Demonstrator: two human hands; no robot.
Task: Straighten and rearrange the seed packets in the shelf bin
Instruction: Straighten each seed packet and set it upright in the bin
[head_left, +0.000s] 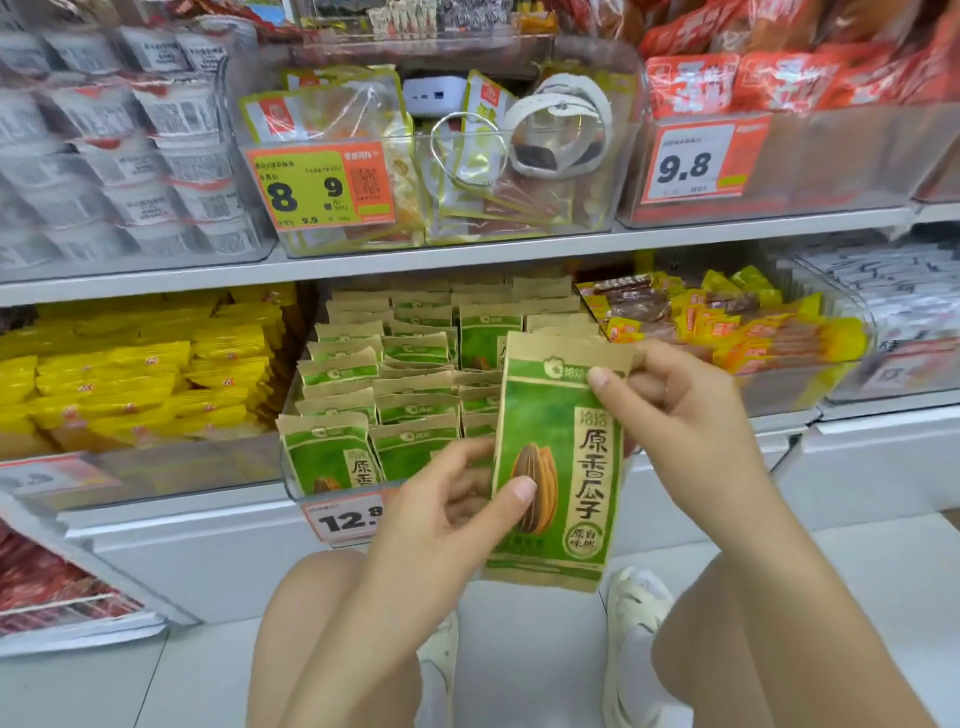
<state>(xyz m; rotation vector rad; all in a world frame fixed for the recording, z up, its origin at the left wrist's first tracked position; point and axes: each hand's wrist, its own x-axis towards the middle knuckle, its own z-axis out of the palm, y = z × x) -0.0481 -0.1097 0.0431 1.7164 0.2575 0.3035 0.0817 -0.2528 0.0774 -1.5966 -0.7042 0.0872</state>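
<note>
Shelf bin (291, 483); packet (558, 462) between thumbs

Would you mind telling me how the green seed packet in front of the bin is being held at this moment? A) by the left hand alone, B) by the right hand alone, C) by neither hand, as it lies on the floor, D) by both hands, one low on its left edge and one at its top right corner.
D: the left hand pinches the seed packet low on its left edge while the right hand pinches its top right corner.
</note>
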